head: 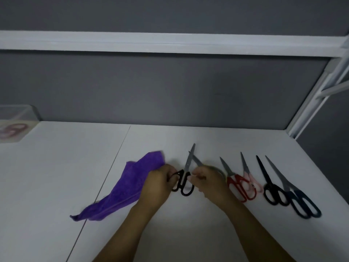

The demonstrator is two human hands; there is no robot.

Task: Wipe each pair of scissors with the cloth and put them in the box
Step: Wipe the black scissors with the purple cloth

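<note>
The wiping step is judged to be in hand for the black-handled scissors, which lie on the white desk between the two hands, blades pointing away. The left grip is closed round a bunch of the purple cloth, with its fingertips at the nearer handle loop. The right grip is curled at the other side of the handles, over a grey-handled pair; which of the two it has hold of cannot be told. Next, the scissors would need to be lifted and steadied by the handles so that the cloth can be drawn along the blades. The clear box, well apart at far left, is seen to contain one pink pair.
</note>
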